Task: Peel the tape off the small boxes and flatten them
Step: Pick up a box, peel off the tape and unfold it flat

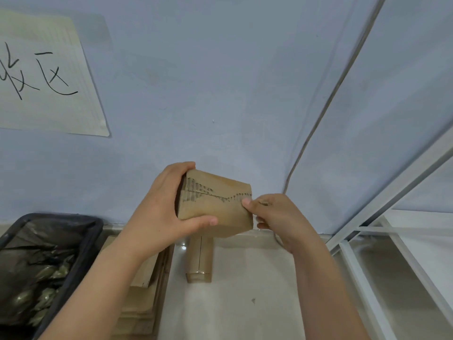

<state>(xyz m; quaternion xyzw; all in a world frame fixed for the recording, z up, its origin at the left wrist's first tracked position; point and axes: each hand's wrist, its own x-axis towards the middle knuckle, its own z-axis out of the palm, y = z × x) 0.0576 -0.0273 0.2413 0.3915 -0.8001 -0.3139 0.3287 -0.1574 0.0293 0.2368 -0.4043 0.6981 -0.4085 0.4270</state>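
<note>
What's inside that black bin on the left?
The black bin is lined with a dark plastic bag, holding crumpled shiny scraps, possibly tape. Anything beneath them is covered.

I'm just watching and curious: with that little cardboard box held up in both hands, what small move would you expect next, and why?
Probably a pull by the right hand away from the box, to strip off whatever tape remains. Its thumb and fingers pinch at the box's right edge, on the seam where torn, ridged cardboard already shows, while the left hand grips the box. Whether tape sits in the pinch is unclear.
</note>
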